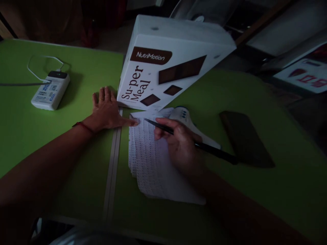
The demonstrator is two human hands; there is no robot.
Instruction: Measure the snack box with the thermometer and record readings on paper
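A stack of handwritten paper sheets (pixel 149 163) lies on the green table, its left part filled with rows of writing. My right hand (pixel 184 146) is closed round a black pen (pixel 217 152), whose tip points at the top of the sheet. My left hand (pixel 107 110) rests flat with fingers spread, its thumb on the paper's upper left edge. Just beyond the paper stands a white NutriMotion box (pixel 153 78), tilted in view, close to the left fingers. A white and blue item (pixel 185 117) lies partly hidden behind my right hand.
On the left, a white power bank (pixel 51 90) has cables plugged in. A dark flat object, perhaps a phone or wallet (pixel 245 139), lies to the right. A seam (pixel 112 170) runs across the green table (pixel 76 163). A white bag with red print (pixel 304 75) is at far right.
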